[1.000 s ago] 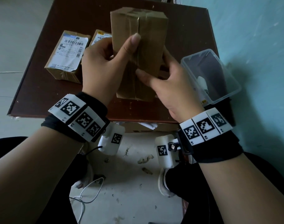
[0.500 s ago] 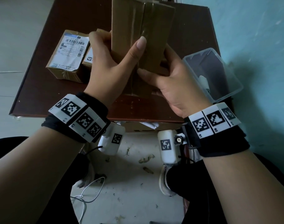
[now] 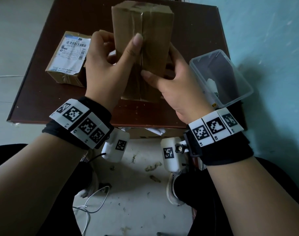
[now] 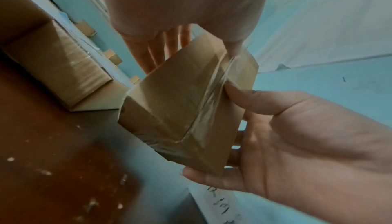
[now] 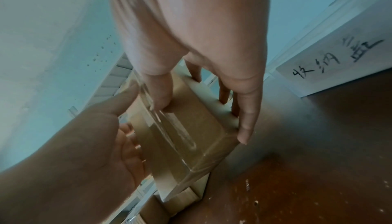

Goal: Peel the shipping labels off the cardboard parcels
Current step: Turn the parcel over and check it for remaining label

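Both hands hold one tall cardboard parcel [image 3: 142, 53] up over the brown worktop [image 3: 34, 92]. The left hand [image 3: 109, 65] grips its left side, thumb flat on the taped seam. The right hand [image 3: 172, 82] grips the right side, thumb on the front too. The side facing up shows only tape and no label, so I think the hands hold it this way to hunt for the label. Another parcel [image 3: 67, 60] lies to the left, its white shipping label [image 3: 72, 53] on top. A clear plastic box [image 3: 230, 89] sits at the right edge.
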A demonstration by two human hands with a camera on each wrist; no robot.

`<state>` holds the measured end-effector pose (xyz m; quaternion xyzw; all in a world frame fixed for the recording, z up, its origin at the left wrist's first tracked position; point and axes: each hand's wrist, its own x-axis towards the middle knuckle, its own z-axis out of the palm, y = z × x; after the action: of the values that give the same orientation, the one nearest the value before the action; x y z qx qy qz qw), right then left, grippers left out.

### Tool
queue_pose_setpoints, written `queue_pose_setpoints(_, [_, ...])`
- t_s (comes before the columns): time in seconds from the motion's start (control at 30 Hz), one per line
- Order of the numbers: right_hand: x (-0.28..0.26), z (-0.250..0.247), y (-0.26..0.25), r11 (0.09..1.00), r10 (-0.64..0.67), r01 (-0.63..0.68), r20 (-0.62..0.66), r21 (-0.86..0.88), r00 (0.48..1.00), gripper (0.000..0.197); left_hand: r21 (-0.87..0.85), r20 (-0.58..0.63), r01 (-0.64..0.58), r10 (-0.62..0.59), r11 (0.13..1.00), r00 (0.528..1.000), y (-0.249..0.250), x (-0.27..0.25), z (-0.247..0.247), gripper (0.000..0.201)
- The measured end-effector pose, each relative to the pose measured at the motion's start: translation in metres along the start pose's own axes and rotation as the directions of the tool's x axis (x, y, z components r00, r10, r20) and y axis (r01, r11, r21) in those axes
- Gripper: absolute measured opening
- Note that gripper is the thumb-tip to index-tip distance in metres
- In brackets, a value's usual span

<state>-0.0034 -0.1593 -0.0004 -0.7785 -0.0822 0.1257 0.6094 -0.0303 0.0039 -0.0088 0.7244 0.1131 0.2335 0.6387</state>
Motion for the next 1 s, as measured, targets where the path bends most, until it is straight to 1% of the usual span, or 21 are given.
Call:
queue_pose_setpoints(0.07, [-0.001,-0.001,-0.002,1.000,0.019,-0.019,0.010,0.003,1.000,0.088,-0.039,0.015,0.040,-0.040,0.998,0.999,0.002,0.002,0.000,0.049])
queue_pose_setpoints(0.1, [-0.002,0.000,-0.003,0.998,0.041,-0.041,0.019,0.037,0.999,0.083,-0.040,0.032,0.039,-0.038,0.998,0.999,0.002,0.003,0.000,0.051])
queue_pose_setpoints(0.17, [-0.003,0.002,-0.008,0.984,0.106,-0.108,0.023,0.141,0.994,0.064,-0.003,0.056,0.035,-0.035,0.999,0.998,0.002,0.003,0.001,0.060])
queue_pose_setpoints(0.23, [-0.003,0.005,-0.011,0.969,0.142,-0.139,-0.002,0.204,0.990,0.050,0.012,0.063,0.054,-0.055,0.998,0.996,0.003,0.000,0.004,0.068])
queue_pose_setpoints(0.27, [-0.002,0.006,-0.010,0.967,0.143,-0.137,-0.011,0.215,0.990,0.047,-0.019,0.062,0.071,-0.070,0.997,0.996,0.004,-0.002,0.006,0.066])
queue_pose_setpoints(0.33, [-0.001,0.008,-0.008,0.967,0.135,-0.130,-0.006,0.220,0.991,0.044,-0.117,0.091,0.097,-0.087,0.988,0.992,0.004,-0.005,0.009,0.054])
queue_pose_setpoints(0.4, [0.000,0.008,-0.005,0.974,0.118,-0.119,0.015,0.191,0.993,0.043,-0.137,0.108,0.104,-0.089,0.985,0.990,0.004,-0.006,0.009,0.044])
queue_pose_setpoints(0.53, [0.000,0.007,-0.003,0.996,0.039,-0.042,0.039,0.075,0.998,0.046,-0.119,0.104,0.084,-0.072,0.989,0.992,0.008,0.000,0.002,0.039])
queue_pose_setpoints(0.63, [-0.001,0.006,-0.006,0.995,0.008,-0.013,0.048,0.101,0.999,0.058,-0.141,0.082,0.086,-0.074,0.986,0.994,0.009,-0.001,-0.001,0.033])
queue_pose_setpoints(0.67, [-0.001,0.006,-0.007,0.992,0.018,-0.024,0.048,0.124,0.999,0.058,-0.152,0.086,0.088,-0.076,0.984,0.993,0.009,-0.002,-0.001,0.032])
queue_pose_setpoints(0.7, [0.000,0.005,-0.008,0.987,0.030,-0.038,0.049,0.155,0.998,0.055,-0.158,0.097,0.088,-0.073,0.984,0.993,0.010,-0.003,0.000,0.033])
queue_pose_setpoints(0.77, [0.000,0.005,-0.010,0.972,0.054,-0.064,0.050,0.227,0.997,0.042,-0.155,0.153,0.083,-0.059,0.985,0.986,0.011,-0.004,0.001,0.038])
queue_pose_setpoints(0.83, [0.001,0.005,-0.011,0.959,0.085,-0.096,0.053,0.266,0.995,0.031,-0.158,0.219,0.090,-0.054,0.983,0.974,0.010,-0.004,0.002,0.048])
queue_pose_setpoints(0.9, [0.002,0.004,-0.008,0.955,0.107,-0.116,0.045,0.274,0.993,0.028,-0.170,0.273,0.117,-0.067,0.978,0.960,0.007,-0.002,0.002,0.054])
queue_pose_setpoints(0.93, [0.003,0.003,-0.006,0.952,0.119,-0.127,0.046,0.278,0.992,0.031,-0.163,0.299,0.136,-0.083,0.977,0.951,0.006,0.000,0.001,0.056])
queue_pose_setpoints(0.97, [0.003,0.002,-0.004,0.947,0.134,-0.143,0.049,0.286,0.990,0.040,-0.143,0.323,0.157,-0.104,0.977,0.941,0.006,0.002,-0.001,0.059])
queue_pose_setpoints(1.0, [0.003,0.001,-0.001,0.941,0.158,-0.166,0.053,0.296,0.986,0.053,-0.115,0.349,0.177,-0.127,0.978,0.928,0.006,0.003,-0.003,0.063])
